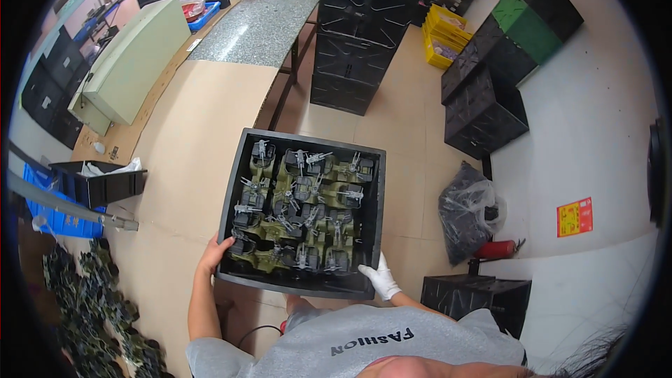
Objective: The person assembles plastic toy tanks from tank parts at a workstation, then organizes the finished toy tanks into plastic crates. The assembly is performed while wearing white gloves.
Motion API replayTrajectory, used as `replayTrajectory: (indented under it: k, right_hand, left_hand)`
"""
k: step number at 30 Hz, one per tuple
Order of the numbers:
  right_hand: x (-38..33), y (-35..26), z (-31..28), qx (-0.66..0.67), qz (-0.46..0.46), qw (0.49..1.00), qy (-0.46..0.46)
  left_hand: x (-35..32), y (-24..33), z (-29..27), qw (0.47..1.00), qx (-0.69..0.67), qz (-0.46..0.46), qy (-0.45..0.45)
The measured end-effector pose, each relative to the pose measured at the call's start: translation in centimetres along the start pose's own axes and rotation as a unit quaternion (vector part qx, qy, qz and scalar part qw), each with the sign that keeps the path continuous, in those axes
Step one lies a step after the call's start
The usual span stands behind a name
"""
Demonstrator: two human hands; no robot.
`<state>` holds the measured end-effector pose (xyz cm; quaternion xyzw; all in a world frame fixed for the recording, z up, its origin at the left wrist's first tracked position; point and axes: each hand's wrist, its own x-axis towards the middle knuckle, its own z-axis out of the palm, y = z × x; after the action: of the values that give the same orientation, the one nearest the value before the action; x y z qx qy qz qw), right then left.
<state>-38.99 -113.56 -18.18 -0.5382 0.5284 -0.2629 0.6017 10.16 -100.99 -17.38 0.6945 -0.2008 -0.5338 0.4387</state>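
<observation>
A square black plastic crate (pixel 294 287) is held level in front of my body by both hands. Inside lie several olive-green toy military vehicles (pixel 283 255) with grey gun-like parts on top, packed in rough rows. My bare left hand (pixel 212 255) grips the crate's near left corner, its thumb over the rim. At the near right corner, my right hand (pixel 381 278) wears a white glove and closes on the rim, with fingertips inside the wall. The fingers under the crate are hidden.
A cardboard-covered table (pixel 203 119) is at left, with a black bin (pixel 112 185) on it. Tall stacked black crates (pixel 350 49) stand ahead; more crates (pixel 483 112) line the right wall. A filled plastic bag (pixel 462 210) and a fire extinguisher (pixel 495 249) sit at right.
</observation>
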Motion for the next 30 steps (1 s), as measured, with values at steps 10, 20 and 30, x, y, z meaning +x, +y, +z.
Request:
replayTrajectory:
  k: [10, 20, 30]
  right_hand:
    - [4.7, -1.8, -0.8, 0.081, -0.006, 0.997, -0.001]
    - [14.5, -10.8, -10.6, 0.112, -0.011, 0.990, -0.086]
    - [30.6, -17.0, -31.4, 0.025, -0.022, 0.970, -0.240]
  left_hand:
    - [-3.0, -7.1, -3.0, 0.989, -0.100, -0.081, 0.067]
    - [-7.2, 5.9, 10.4, 0.988, -0.154, -0.008, 0.019]
    - [-12.2, 15.6, 36.4, 0.965, -0.204, 0.092, 0.134]
